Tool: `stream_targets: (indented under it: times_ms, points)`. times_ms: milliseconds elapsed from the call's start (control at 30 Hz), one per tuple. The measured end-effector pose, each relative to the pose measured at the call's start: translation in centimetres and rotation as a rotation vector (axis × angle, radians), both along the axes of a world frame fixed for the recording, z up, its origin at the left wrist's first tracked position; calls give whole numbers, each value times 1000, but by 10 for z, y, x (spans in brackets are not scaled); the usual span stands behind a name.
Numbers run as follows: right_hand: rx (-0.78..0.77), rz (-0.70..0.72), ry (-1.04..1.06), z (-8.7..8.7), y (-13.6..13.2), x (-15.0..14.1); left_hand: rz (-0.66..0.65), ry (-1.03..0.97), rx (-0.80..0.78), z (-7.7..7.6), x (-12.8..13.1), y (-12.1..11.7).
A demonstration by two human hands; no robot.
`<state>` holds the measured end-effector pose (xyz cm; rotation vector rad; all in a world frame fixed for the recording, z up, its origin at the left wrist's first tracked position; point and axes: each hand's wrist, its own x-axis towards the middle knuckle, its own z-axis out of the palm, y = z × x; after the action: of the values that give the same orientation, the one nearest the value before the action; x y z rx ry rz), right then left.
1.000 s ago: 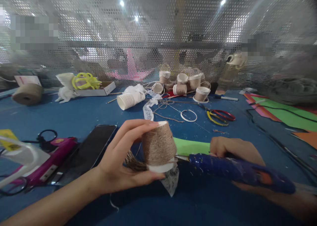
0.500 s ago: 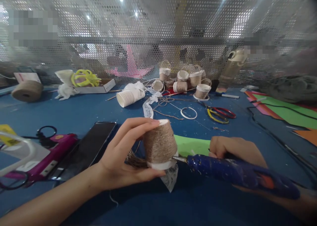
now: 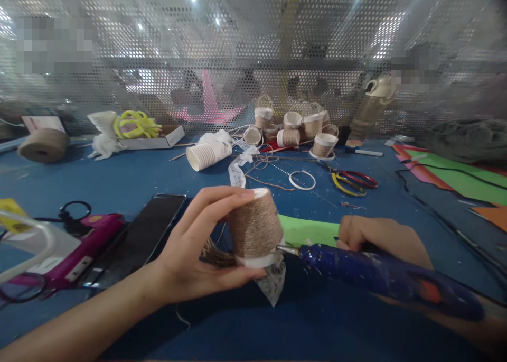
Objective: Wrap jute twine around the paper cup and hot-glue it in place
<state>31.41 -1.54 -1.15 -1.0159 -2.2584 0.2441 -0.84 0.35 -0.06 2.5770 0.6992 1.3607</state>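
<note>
My left hand [image 3: 194,246] holds an upside-down paper cup wrapped in brown twine [image 3: 255,227], thumb under its rim and fingers over its base. A strip of white lace [image 3: 273,280] hangs from the cup's rim, and loose twine trails behind it. My right hand [image 3: 380,240] grips a blue glue gun [image 3: 380,277]. Its metal nozzle touches the cup's white rim on the right side. A green paper sheet [image 3: 309,230] lies on the blue table [image 3: 158,177] just behind the cup.
A black phone [image 3: 146,235] and a pink glue gun [image 3: 71,256] lie at left. Farther back are stacked white cups [image 3: 208,155], several twine-wrapped cups [image 3: 295,129], scissors [image 3: 350,182], a white ring [image 3: 301,180], a twine spool [image 3: 43,144]. Coloured paper [image 3: 455,177] lies right; perforated metal screen behind.
The cup and the glue gun have risen slightly, and the nozzle stays pressed at the cup's rim. Otherwise nothing has moved on the table.
</note>
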Motion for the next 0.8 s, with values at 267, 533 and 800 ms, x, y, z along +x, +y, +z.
stream_targets:
  times_ms: [267, 533, 800]
  points:
    - [46, 36, 69, 0, 1, 2, 16, -20, 0, 0, -3, 2]
    - [32, -15, 9, -1, -3, -5, 22, 65, 95, 1, 1, 0]
    - [49, -22, 13, 2, -2, 2, 29, -21, 3, 1, 0, 2]
